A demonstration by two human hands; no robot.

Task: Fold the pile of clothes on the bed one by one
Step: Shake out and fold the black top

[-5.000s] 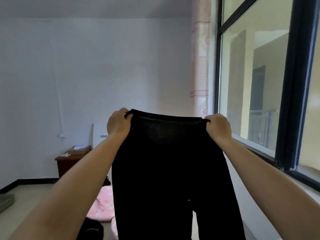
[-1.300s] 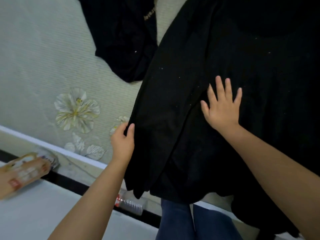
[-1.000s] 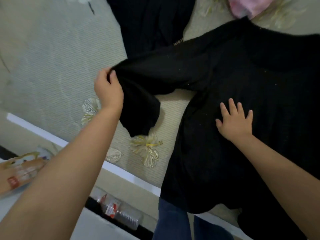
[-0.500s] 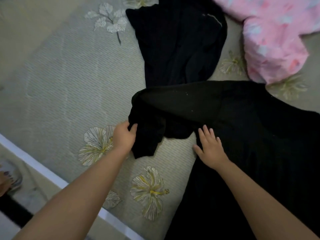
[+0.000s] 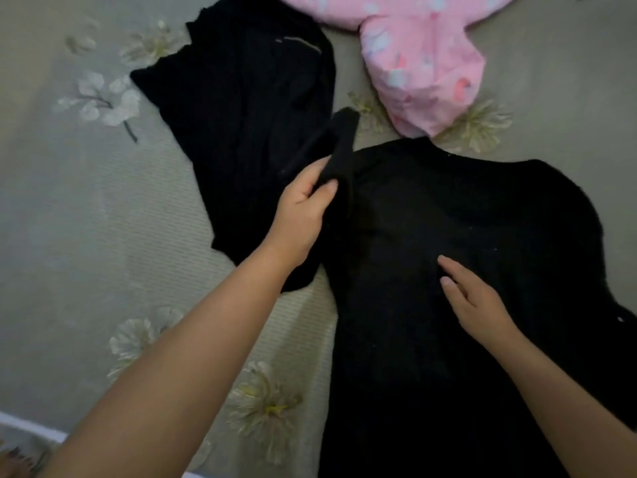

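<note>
Black trousers (image 5: 465, 288) lie spread on the bed (image 5: 86, 236), centre to 4 o'clock. Left hand (image 5: 303, 208) pinches a raised fold of them. Right hand (image 5: 479, 305) rests flat, fingers straight. Second black garment (image 5: 241, 132) at 11 o'clock, pink garment (image 5: 420, 63) at 1 o'clock.

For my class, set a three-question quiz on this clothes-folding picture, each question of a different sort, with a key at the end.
1. True or false: the left hand pinches a fold of the black trousers.
2. Which hand lies with straight fingers on the trousers? A) left B) right C) neither
3. Fill in: the garment at the top right of the floral bed cover is coloured ____.

Key
1. True: thumb and fingers close on a raised strip of black cloth.
2. B: the right hand rests flat on the fabric.
3. Pink: the pink garment lies beyond the trousers, beside another black garment.
</note>
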